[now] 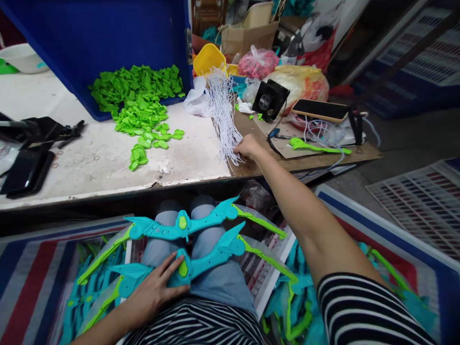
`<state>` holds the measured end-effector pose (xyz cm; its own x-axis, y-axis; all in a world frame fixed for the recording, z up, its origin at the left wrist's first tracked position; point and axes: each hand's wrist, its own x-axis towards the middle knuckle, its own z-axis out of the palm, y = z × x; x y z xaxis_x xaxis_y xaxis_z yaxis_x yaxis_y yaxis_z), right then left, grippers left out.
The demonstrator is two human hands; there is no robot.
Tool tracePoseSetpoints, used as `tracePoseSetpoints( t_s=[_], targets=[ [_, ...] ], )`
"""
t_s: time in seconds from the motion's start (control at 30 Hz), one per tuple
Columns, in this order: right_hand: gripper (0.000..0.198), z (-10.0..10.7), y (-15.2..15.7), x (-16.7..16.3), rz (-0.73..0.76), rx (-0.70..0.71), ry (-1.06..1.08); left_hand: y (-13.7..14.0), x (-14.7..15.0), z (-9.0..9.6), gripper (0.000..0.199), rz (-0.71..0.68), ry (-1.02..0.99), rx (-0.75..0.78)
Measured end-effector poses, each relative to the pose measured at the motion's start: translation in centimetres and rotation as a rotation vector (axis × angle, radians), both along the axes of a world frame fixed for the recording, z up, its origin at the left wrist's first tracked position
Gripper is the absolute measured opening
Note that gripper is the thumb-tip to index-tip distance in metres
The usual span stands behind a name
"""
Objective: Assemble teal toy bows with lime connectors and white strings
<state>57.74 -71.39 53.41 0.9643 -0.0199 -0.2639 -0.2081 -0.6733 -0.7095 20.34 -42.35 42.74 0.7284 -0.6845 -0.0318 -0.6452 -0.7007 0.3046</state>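
Note:
Two turquoise toy bows with lime-green limbs lie across the lap. My left hand (156,287) grips the nearer toy bow (219,256) beside its middle, the fingers over the top and the thumb along the lower side. The farther toy bow (201,224) rests on the knees, untouched. On the table, my right hand (247,146) is closed in a pinch at the near end of a bundle of white strings (223,115). Its fingertips are partly hidden, so how many strings they hold cannot be told.
Small green plastic parts (143,108) spill from a tipped blue crate (108,38) onto the table (194,143). A small black fan (269,99), a phone (319,110) and a green limb (319,146) lie on the right. More toy bows fill striped bags (39,282) at both sides.

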Motion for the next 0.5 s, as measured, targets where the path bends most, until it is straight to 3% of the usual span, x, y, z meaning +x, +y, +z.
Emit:
tracePoseSetpoints(
  t_s=[0.1, 0.17, 0.33, 0.5],
  targets=[
    [0.013, 0.8, -0.8, -0.1, -0.04, -0.14, 0.06, 0.4, 0.1, -0.2, 0.066, -0.009, -0.009, 0.018],
    [0.013, 1.1, -1.8, -0.5, -0.041, -0.151, 0.065, 0.7, 0.1, -0.3, 0.07, -0.015, -0.019, 0.031],
    [0.017, 1.2, -4.2, -1.6, -0.03, -0.069, 0.021, 0.9, 0.5, 0.0, 0.074, -0.054, -0.02, 0.05],
    [0.022, 1.1, -4.3, -2.1, 0.01, 0.044, 0.021, 0.6, 0.7, 0.7, 0.07, -0.061, -0.015, 0.086]
  ],
)
